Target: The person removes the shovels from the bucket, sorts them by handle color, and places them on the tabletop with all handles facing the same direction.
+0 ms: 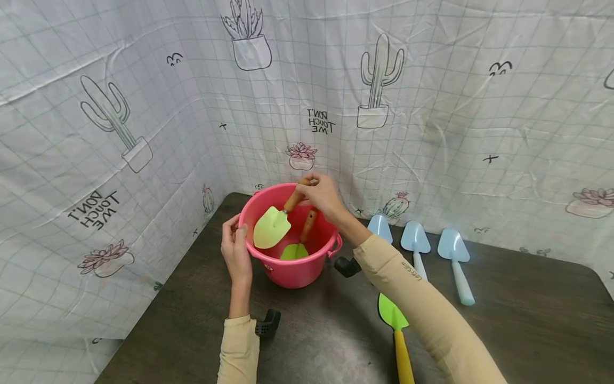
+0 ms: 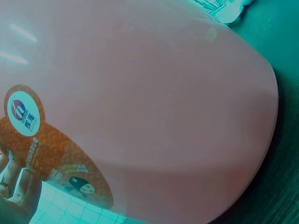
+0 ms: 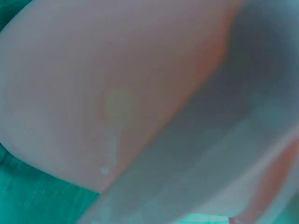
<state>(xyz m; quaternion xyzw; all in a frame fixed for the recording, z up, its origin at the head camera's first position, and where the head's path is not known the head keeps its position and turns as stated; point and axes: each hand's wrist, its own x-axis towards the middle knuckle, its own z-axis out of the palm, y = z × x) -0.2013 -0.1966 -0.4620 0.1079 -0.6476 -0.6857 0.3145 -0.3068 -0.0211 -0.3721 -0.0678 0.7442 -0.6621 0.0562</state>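
Note:
A pink bucket (image 1: pixel 292 272) stands on the dark table, its opening tipped toward the head camera. My left hand (image 1: pixel 236 242) grips the bucket's left rim, thumb over the edge; in the left wrist view fingers (image 2: pixel 21 191) lie by an orange sticker (image 2: pixel 65 163) on the bucket's wall. My right hand (image 1: pixel 322 196) holds a hand trowel (image 1: pixel 272 228) by its wooden handle, its pale yellow-green blade pointing down-left at the bucket's mouth. Inside the bucket lies another trowel (image 1: pixel 307 226) with a wooden handle and green blade. A blurred grey band covers part of the right wrist view.
Right of the bucket lie several light-blue trowels (image 1: pixel 453 246), partly behind the right sleeve (image 1: pixel 408 288). Nearer is a green trowel with a yellow handle (image 1: pixel 403 357). A white sheet (image 1: pixel 297 80) printed with cacti hangs behind and at the left of the table (image 1: pixel 312 341).

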